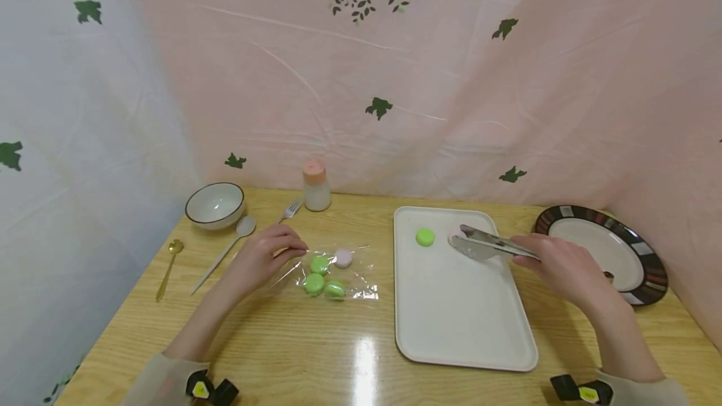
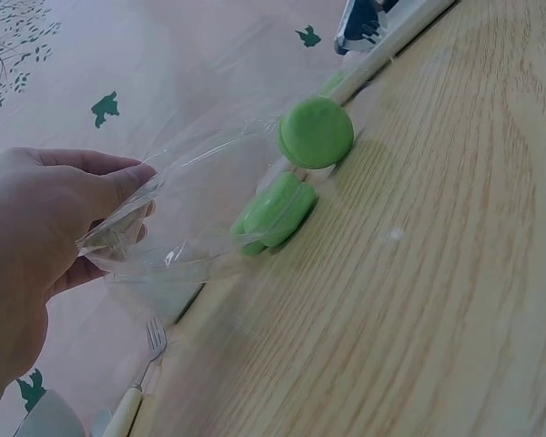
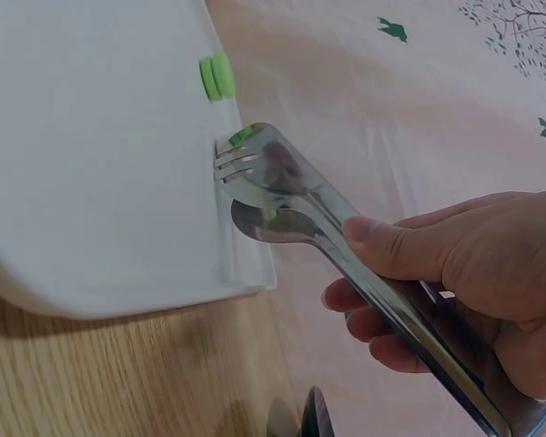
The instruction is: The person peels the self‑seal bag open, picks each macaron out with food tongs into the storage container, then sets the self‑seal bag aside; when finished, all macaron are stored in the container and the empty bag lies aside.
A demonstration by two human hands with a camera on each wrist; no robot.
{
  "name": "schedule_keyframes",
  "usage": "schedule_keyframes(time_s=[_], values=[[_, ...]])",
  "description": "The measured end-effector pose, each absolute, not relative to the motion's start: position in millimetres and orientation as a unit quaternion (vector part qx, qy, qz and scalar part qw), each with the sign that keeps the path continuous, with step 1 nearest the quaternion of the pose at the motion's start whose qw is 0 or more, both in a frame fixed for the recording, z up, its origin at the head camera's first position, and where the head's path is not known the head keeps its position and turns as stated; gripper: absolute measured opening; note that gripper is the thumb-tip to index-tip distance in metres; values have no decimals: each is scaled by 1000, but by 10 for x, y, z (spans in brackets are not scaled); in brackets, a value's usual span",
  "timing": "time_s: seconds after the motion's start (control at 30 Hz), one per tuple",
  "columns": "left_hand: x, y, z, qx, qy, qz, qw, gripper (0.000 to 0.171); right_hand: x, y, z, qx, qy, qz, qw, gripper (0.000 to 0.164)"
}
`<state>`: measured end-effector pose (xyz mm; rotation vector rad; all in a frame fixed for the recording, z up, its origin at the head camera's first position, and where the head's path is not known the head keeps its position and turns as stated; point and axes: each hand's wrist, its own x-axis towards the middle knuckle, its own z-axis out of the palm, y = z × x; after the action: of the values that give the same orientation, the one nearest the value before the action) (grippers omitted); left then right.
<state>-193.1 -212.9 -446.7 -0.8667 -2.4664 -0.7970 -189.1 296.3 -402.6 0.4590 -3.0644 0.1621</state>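
Observation:
My left hand (image 1: 262,259) pinches the mouth of a clear plastic bag (image 1: 361,277), which stretches out to the right on the table. Inside it are a pale pink macaron (image 1: 343,259) and several green macarons (image 1: 314,284). My right hand (image 1: 555,262) grips metal tongs (image 3: 373,273) over the far part of a white tray (image 1: 462,318). One tong end has fork tines, the other is a smooth spoon shape. At the tong tips, a pale pink macaron (image 1: 455,231) is partly hidden by the metal. To its left a green macaron (image 1: 425,237) sits on the tray.
At the back left stand a white bowl (image 1: 215,203) and a pink-topped jar (image 1: 317,187). A fork (image 1: 292,208), a long-handled spoon (image 1: 245,226) and a gold spoon (image 1: 175,247) lie nearby. Right of the tray is a dark-rimmed plate (image 1: 648,255). A patterned cloth (image 1: 338,111) hangs behind.

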Motion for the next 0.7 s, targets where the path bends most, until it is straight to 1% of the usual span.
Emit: schedule_keyframes(time_s=[0.23, 0.7], values=[[-1927, -2122, -4456, -314, -882, -286, 204, 8, -1893, 2951, -4017, 144, -988, 52, 11, 36], [-1926, -2120, -4461, -310, -885, -283, 202, 7, -1892, 2946, -4023, 145, -988, 53, 11, 37]])
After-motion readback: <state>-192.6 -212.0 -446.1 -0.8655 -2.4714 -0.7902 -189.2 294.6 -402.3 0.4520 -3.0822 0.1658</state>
